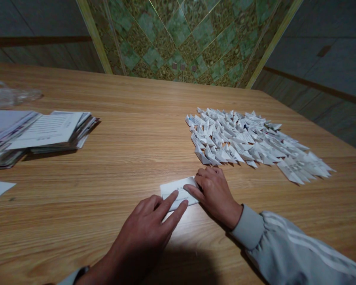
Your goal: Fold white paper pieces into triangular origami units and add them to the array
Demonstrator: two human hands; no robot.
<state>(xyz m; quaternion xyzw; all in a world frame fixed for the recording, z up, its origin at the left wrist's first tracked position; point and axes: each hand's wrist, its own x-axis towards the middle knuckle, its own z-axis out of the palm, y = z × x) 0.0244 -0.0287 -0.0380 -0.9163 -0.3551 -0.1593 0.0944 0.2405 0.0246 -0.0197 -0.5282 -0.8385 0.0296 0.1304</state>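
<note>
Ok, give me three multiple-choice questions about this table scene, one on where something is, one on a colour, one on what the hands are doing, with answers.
1. Where do the folded paper pieces lie?
A. On the table's right side
B. On the stack of printed sheets
C. On the floor

2. What colour is the sleeve?
A. Red
B. Light grey with white stripes
C. Black

3. How is the small white paper held?
A. Lifted in the air
B. Crumpled in a fist
C. Pressed flat on the wooden table

Answers: 1 A, they spread out right of centre. 2 B, stripes show along the forearm. 3 C, left hand and right hand fingers rest on it.
</note>
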